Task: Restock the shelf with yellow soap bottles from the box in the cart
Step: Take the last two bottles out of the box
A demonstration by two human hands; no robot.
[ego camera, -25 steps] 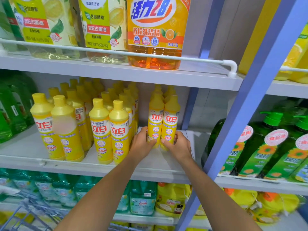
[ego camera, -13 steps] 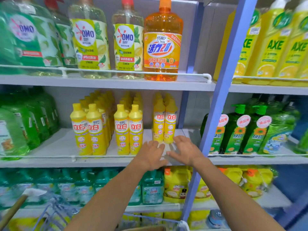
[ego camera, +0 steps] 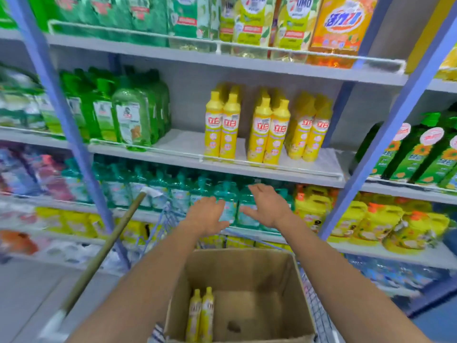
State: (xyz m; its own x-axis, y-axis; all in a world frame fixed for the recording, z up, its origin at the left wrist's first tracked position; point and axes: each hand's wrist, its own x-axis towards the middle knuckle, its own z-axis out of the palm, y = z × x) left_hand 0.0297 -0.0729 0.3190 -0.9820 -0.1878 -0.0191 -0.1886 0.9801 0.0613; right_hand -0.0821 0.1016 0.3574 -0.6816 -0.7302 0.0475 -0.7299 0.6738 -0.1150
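A: Store aisle, blue-framed racks, blurry. Middle shelf (ego camera: 183, 151)?
B: yellow soap bottles (ego camera: 269, 134) upright in three paired rows, green bottles (ego camera: 131, 120) to their left.
A: Box?
B: Open cardboard box (ego camera: 247, 268) in the wire cart (ego camera: 319, 315). Two boxed bottles (ego camera: 201, 315) stand by its left wall.
A: Hands?
B: left hand (ego camera: 207, 215) and right hand (ego camera: 268, 206) both empty, fingers spread, side by side above the box, below the shelf edge. wooden handle (ego camera: 103, 246) leans left of the cart.
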